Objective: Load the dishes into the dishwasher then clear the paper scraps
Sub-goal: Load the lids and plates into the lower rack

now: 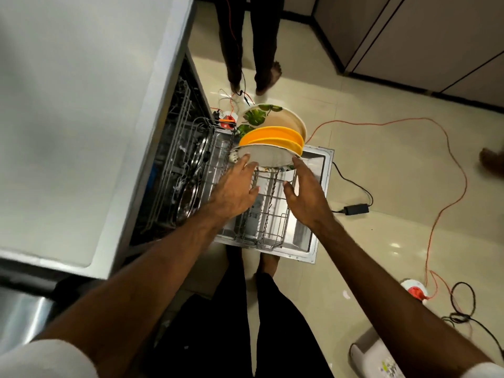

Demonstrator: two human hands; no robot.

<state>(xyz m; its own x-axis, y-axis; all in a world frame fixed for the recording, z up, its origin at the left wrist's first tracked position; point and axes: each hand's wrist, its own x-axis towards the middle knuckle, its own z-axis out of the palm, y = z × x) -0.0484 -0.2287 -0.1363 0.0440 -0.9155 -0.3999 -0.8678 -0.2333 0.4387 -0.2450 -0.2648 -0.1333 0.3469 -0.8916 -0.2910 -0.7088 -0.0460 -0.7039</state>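
Dishes (272, 137) slotted upright in dishwasher rack (272, 214); left hand (234, 186) and right hand (308, 195) held with fingers (243, 162) released beside nearest plate (264, 156); paper scraps unseen, likely left uncleared.

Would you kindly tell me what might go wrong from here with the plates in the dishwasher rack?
The white plate stands on edge against the yellow plates, with only the fingertips of the left hand and right hand at its rim; it may tip once released. The orange cable and black adapter lie on the floor beside the open dishwasher door, so a step sideways could catch them.
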